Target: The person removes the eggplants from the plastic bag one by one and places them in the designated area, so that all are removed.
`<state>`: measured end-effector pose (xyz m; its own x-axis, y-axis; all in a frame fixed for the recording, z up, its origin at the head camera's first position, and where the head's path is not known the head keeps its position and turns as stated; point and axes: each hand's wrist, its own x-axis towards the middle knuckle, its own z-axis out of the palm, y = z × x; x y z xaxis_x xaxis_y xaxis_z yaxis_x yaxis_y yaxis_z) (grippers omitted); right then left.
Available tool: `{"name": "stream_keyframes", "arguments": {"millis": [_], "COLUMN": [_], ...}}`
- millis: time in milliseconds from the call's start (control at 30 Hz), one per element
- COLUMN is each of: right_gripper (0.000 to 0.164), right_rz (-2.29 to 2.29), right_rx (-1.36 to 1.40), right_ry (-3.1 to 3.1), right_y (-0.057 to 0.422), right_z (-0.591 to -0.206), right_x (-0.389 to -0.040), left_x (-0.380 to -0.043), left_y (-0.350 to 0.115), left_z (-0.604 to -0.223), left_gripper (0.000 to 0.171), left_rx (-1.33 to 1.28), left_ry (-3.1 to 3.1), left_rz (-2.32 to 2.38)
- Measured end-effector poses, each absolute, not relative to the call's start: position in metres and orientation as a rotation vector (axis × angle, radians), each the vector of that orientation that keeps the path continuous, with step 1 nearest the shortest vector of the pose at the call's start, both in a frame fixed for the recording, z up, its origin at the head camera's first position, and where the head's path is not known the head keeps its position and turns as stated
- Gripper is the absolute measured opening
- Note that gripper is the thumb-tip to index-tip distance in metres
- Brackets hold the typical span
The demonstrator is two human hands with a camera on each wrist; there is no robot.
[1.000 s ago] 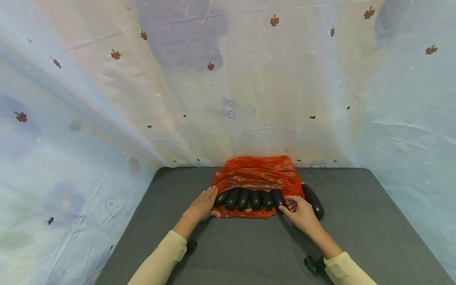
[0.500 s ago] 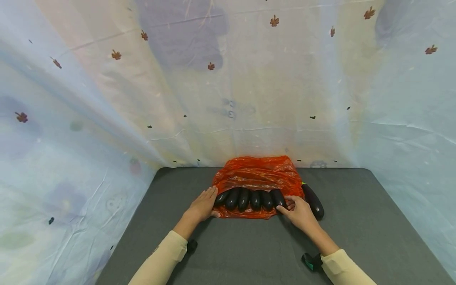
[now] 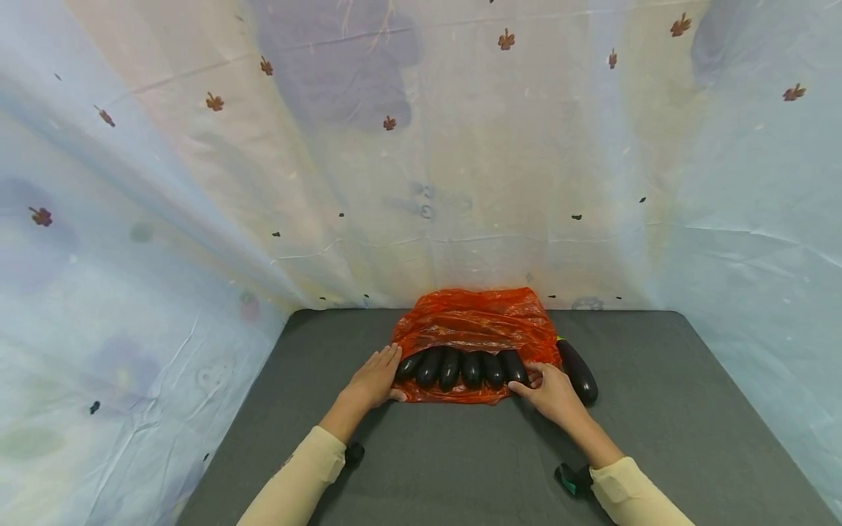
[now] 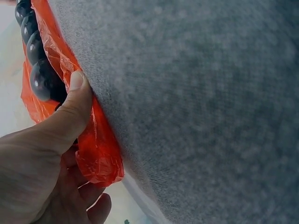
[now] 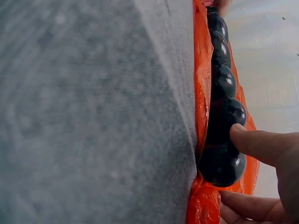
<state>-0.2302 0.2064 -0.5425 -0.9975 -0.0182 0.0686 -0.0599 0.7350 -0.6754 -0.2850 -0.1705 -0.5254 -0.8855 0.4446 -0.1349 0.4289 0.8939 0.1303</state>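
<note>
Several dark glossy eggplants [image 3: 449,369] lie side by side on a crinkled red plastic bag [image 3: 476,307], whose far part spreads behind them. My left hand [image 3: 373,380] rests at the row's left end, fingers straight along the bag's side. In the left wrist view its thumb [image 4: 78,95] presses the bag's near edge. At the right end my right hand [image 3: 555,398] holds the outermost eggplant [image 5: 222,168], its thumb reaching across the near end and its fingers curled at the right side. The far ends of the eggplants are hidden under the bag.
One separate eggplant [image 3: 579,374] with a green stem end lies just right of the bag, behind my right hand. Everything stands on a grey cloth-covered table [image 3: 447,467]. A pale printed sheet [image 3: 460,183] hangs right behind the table's far edge.
My right thumb has slid slightly left and nearer along the front of the outermost eggplant, with the right wrist shifting a little left. My left hand, the bag and the eggplants stay put.
</note>
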Motion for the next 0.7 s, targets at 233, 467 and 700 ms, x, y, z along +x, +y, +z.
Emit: {"name": "stream_keyframes", "arguments": {"millis": [233, 467, 700], "right_gripper": [0.062, 0.058, 0.06], "right_rz": [1.116, 1.14, 1.164], "right_rx": [0.058, 0.052, 0.022], "right_ry": [-2.887, -2.873, -2.852], "right_y": [0.2066, 0.2083, 0.2091], "right_z": [-0.5422, -0.5414, -0.5371], "right_x": [-0.231, -0.2294, -0.226], "left_x": [-0.2841, -0.2854, -0.2872], "left_y": [-0.1702, -0.1709, -0.1733], "left_z": [-0.5242, -0.5246, -0.5284], "left_gripper": [0.102, 0.103, 0.103], "left_rx": [0.667, 0.655, 0.644], "left_ry": [2.888, 2.887, 2.88], "left_rz": [0.149, 0.174, 0.181]}}
